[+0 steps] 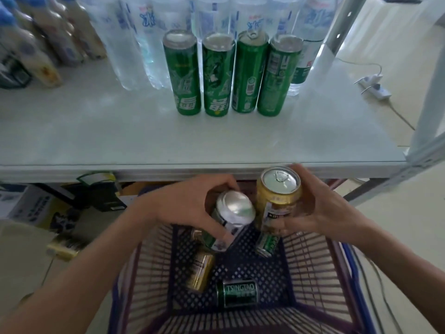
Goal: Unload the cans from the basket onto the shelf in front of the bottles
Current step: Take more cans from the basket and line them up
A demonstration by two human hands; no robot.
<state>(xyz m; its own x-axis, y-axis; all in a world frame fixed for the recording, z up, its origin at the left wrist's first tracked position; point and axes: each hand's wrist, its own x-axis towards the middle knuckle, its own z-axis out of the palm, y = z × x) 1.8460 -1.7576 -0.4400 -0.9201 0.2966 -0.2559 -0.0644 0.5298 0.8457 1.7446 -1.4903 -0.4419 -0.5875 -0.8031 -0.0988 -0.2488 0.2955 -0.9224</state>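
Observation:
My left hand (190,206) grips a white and green can (231,218), tilted, just above the dark blue basket (310,268). My right hand (320,206) holds a gold can (277,196) upright beside it, below the shelf edge. In the basket lie a gold can (201,273), a green Tsingtao can (237,294) and a small green can (267,244). On the white shelf (120,136) several tall green cans (231,73) stand in a row in front of clear water bottles (149,32).
Beige bottles with blue caps (41,44) stand at the shelf's back left. A metal shelf post (428,92) rises on the right. A power strip (375,88) and cable lie on the floor beyond. Boxes (29,206) sit under the shelf on the left.

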